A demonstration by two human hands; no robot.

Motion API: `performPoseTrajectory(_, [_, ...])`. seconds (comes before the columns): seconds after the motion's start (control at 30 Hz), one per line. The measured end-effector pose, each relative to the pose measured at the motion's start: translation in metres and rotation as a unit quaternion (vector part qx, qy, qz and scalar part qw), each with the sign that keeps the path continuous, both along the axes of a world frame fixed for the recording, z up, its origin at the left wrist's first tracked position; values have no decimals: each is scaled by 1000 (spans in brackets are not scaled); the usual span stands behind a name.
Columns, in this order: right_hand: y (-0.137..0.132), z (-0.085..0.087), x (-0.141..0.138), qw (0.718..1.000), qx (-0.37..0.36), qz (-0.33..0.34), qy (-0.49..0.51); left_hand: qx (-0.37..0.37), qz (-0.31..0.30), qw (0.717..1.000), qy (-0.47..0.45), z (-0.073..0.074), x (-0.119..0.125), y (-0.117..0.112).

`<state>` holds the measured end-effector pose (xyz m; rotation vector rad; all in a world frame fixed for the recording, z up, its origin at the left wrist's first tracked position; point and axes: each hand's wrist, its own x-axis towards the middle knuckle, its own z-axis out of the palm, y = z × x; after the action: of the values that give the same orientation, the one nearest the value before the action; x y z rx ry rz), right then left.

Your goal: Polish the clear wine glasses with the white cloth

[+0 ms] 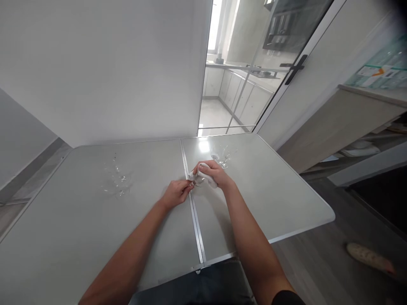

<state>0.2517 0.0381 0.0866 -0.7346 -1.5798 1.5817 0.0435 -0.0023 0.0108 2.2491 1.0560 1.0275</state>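
Observation:
Over the table's metal seam, my left hand (176,193) pinches the end of a small clear glass (199,182) between thumb and fingers. My right hand (216,170) is closed round a white cloth (210,179), pressed against the glass's other side. Part of the glass is hidden by the cloth and fingers, so its full shape cannot be made out. Just beyond my right hand stand several clear glass pieces (224,158). More clear glassware (121,180) sits on the left half of the table, its outlines faint and blurred.
The pale folding table (270,190) has a metal strip (194,216) across its middle and meets a white wall (127,72). Behind it is a glazed door with a black handle (295,68). Shelving (365,95) holds wrapped bottles at right; a shoe (369,256) is on the floor.

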Motion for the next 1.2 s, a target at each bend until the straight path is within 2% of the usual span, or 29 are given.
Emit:
performPoseTrajectory(0.07, [1, -6, -4, 991, -77, -17, 104, -31, -4, 999, -33, 1, 2, -1])
performPoseTrajectory(0.13, [1, -15, -18, 964, -126, -103, 212, -79, 0, 993, -87, 2, 4, -2])
performPoseTrajectory(0.2, [-3, -25, -38, 928, -154, -179, 289, -131, 3, 980, -151, 2, 7, -1])
performPoseTrajectory(0.27, [-10, -33, -57, 908, -153, -225, 317, -174, 5, 962, -211, 2, 9, 0])
performPoseTrajectory(0.37, [-23, -38, -78, 916, -74, -298, 256, -190, 15, 947, -260, -1, 13, 3])
performPoseTrajectory(0.43, [-29, -37, -82, 922, 37, -353, 157, -177, 34, 949, -260, -3, 14, 5])
performPoseTrajectory(0.5, [-31, -33, -80, 912, 157, -374, 54, -155, 63, 954, -249, -4, 14, 5])
performPoseTrajectory(0.57, [-31, -28, -77, 900, 223, -373, -4, -135, 84, 958, -239, -4, 14, 5])
performPoseTrajectory(0.6, [-30, -26, -75, 899, 223, -378, -10, -130, 87, 960, -233, -4, 14, 5])
performPoseTrajectory(0.63, [-28, -25, -74, 900, 201, -387, -1, -128, 86, 961, -228, -4, 15, 4])
performPoseTrajectory(0.7, [-25, -26, -73, 910, 110, -396, 52, -140, 70, 961, -226, -3, 16, 3])
performPoseTrajectory(0.77, [-21, -30, -71, 933, -7, -340, 115, -185, 37, 949, -253, -2, 18, 3])
performPoseTrajectory(0.83, [-17, -35, -65, 956, -107, -217, 164, -256, -16, 919, -300, 0, 17, 4])
performPoseTrajectory(0.9, [-13, -39, -58, 957, -167, -106, 211, -335, -82, 873, -344, 3, 14, 6])
performPoseTrajectory(0.97, [-11, -40, -50, 946, -188, -50, 259, -404, -146, 825, -368, 5, 9, 7])
performPoseTrajectory(1.03, [-11, -38, -47, 942, -182, -35, 281, -439, -182, 795, -377, 5, 6, 8])
performPoseTrajectory(1.07, [-11, -37, -48, 945, -174, -37, 275, -436, -180, 798, -376, 4, 6, 8])
performPoseTrajectory(1.13, [-13, -36, -53, 958, -155, -77, 231, -385, -127, 839, -364, 1, 8, 8])
performPoseTrajectory(1.2, [-17, -37, -61, 961, -115, -192, 164, -299, -32, 896, -327, -3, 14, 7])
